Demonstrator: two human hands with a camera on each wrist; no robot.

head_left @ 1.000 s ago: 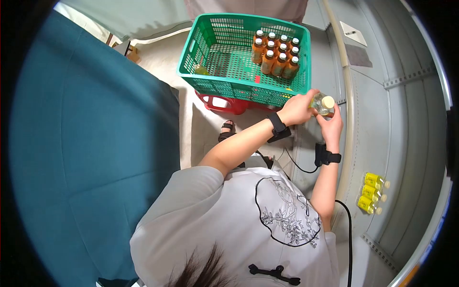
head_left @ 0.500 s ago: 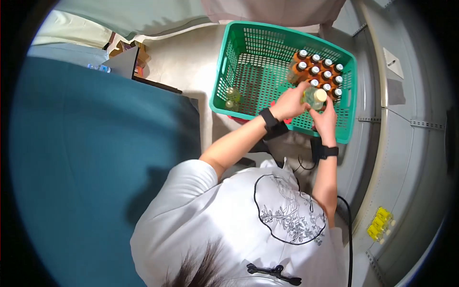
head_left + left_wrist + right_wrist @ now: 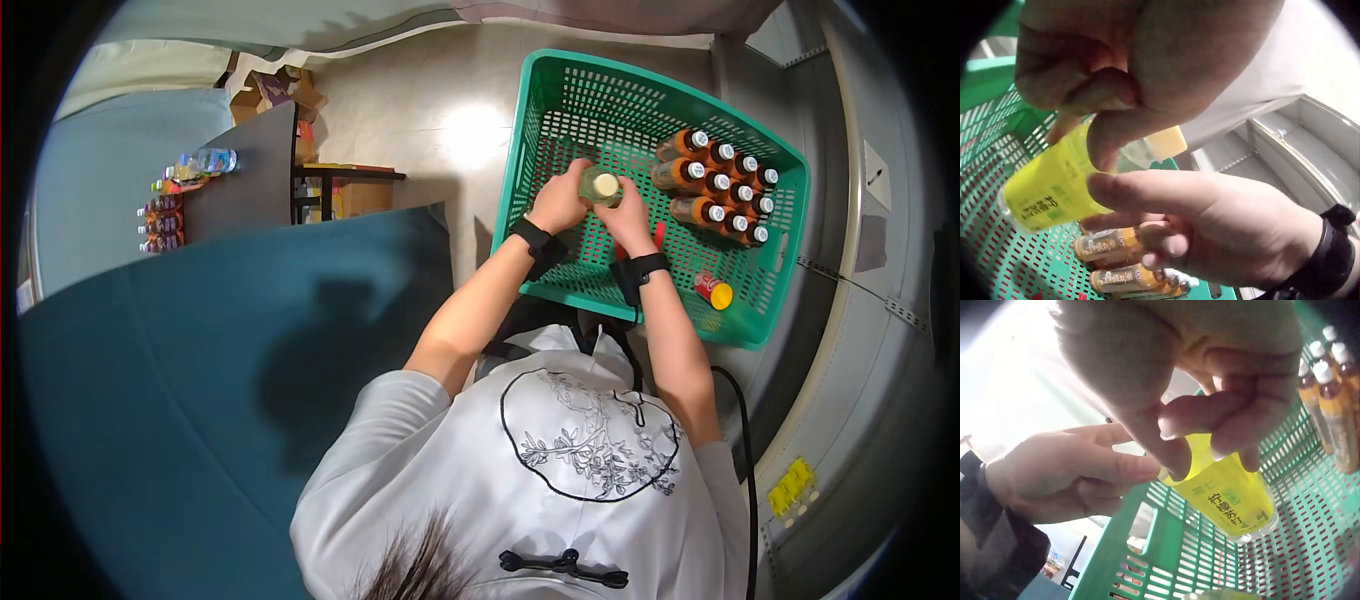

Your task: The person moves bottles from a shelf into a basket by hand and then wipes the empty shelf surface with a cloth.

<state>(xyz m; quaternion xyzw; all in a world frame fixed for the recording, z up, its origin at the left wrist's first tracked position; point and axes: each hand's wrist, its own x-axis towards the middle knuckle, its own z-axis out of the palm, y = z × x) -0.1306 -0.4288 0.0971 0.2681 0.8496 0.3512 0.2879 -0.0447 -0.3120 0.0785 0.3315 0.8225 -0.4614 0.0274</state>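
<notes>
Both hands hold a clear bottle [image 3: 604, 184] with a yellow label and a cream cap over the green basket [image 3: 660, 75]. My left hand [image 3: 558, 205] grips it from the left. From the other side, the fingers and thumb of my right hand [image 3: 628, 215] pinch it. In the left wrist view the bottle [image 3: 1054, 187] lies tilted, its cap toward the upper right. Chinese characters show on the label in the right wrist view, with the bottle [image 3: 1229, 497] base pointing down into the basket.
Several orange drink bottles [image 3: 718, 182] with white caps stand grouped at the basket's right. A red item with a yellow top [image 3: 714, 291] lies near its front corner. Yellow-labelled bottles [image 3: 793, 488] lie on the grey shelf. A dark table [image 3: 240, 170] holds more bottles.
Both hands have carried the bottle left, from beside the shelf to over the basket's left part. The view has turned, so the basket appears farther right and the dark table shows.
</notes>
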